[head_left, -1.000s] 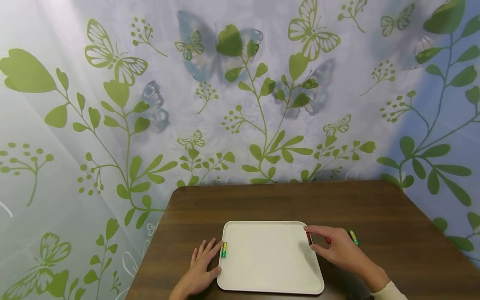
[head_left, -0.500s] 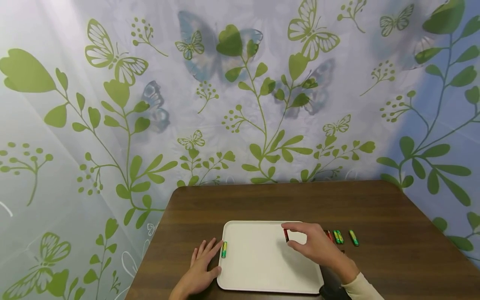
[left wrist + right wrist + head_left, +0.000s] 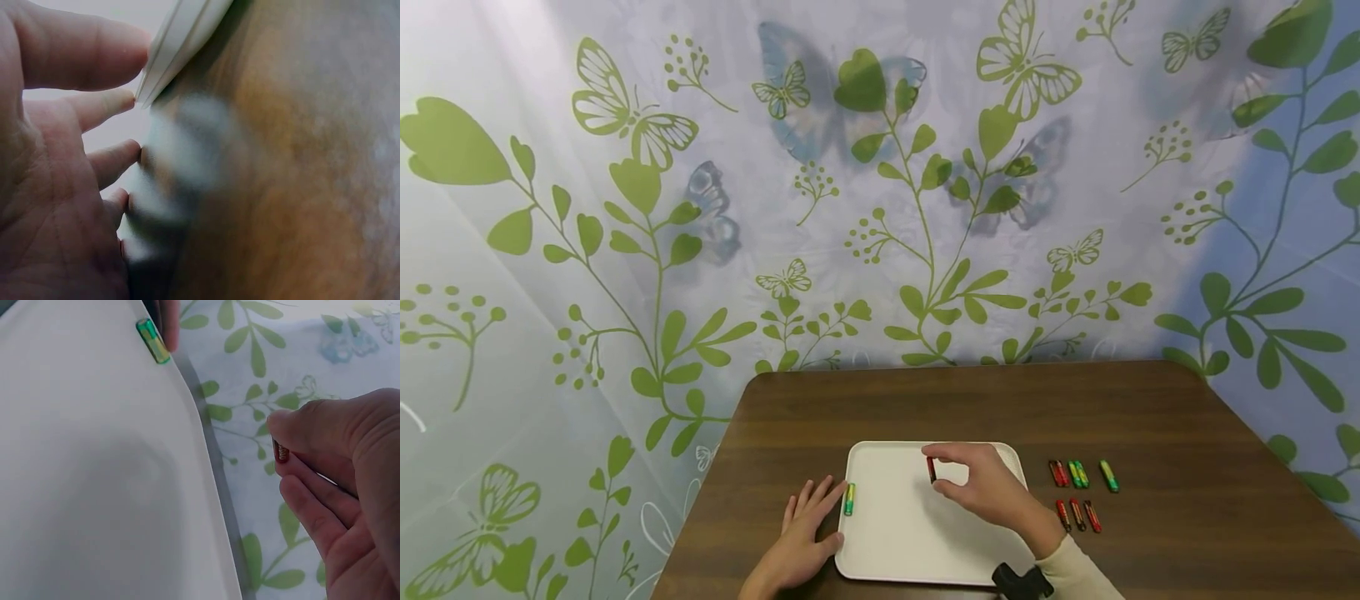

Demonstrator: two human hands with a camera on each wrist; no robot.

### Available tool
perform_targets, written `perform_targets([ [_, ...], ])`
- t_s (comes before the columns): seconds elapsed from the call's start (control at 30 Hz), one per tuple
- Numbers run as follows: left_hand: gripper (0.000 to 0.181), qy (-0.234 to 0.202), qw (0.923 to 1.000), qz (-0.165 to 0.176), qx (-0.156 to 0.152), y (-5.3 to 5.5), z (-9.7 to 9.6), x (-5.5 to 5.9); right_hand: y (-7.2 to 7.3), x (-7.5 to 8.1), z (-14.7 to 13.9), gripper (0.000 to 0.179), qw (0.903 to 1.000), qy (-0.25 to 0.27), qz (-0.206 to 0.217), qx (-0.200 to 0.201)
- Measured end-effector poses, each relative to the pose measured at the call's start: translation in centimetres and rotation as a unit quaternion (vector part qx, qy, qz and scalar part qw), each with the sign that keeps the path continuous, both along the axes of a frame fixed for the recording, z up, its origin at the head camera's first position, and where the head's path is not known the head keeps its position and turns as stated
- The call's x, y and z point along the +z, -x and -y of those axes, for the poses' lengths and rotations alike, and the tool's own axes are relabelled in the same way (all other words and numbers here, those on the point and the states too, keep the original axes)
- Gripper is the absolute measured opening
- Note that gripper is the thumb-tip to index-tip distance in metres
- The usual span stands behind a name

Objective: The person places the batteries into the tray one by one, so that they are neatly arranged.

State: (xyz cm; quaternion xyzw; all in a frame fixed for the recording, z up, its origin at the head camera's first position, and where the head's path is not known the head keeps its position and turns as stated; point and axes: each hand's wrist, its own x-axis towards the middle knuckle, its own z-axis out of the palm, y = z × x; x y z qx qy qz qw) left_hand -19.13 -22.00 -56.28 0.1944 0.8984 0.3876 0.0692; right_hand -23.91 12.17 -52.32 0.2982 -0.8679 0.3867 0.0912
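Note:
Between thumb and index finger, my right hand (image 3: 987, 486) pinches a small red and black battery (image 3: 281, 452) above the white tray (image 3: 910, 546). In the head view that battery stands nearly upright, over the middle of the tray. At the tray's left rim lies a green and yellow battery (image 3: 849, 499). My left hand (image 3: 801, 533) rests beside that rim with its fingers spread, fingertips and thumb at the edge. The left wrist view shows the left thumb (image 3: 87, 53) against the tray's edge (image 3: 178, 44).
Right of the tray, on the brown table (image 3: 970, 400), lie several batteries: a red pair (image 3: 1058, 473), a green pair (image 3: 1078, 474), a single green battery (image 3: 1108, 476), and a row of red and black batteries (image 3: 1077, 514) nearer me. A patterned curtain (image 3: 880, 208) hangs behind.
My right hand has carried the red and black battery leftward from the tray's right edge to over its middle. The batteries at the right have come into view. My left hand stays put.

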Motion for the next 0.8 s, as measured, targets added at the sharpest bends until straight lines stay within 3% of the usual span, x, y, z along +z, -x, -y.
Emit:
perform_targets([
  [0.3, 0.069, 0.004, 0.9999, -0.006, 0.009, 0.1, 0.0, -0.1, 0.3, -0.8, 3.7, 0.043, 0.9990, 0.012, 0.031, 0.028],
  [0.6, 0.068, 0.007, 0.9999, -0.003, 0.010, 0.1, 0.0, -0.2, 0.3, -2.4, 7.2, 0.042, 0.9989, 0.001, -0.002, 0.047],
  [0.8, 0.067, 0.005, 0.9999, -0.008, 0.011, 0.0, 0.0, -0.2, 0.6, -3.2, 8.8, 0.042, 0.9985, -0.014, 0.002, 0.053],
])
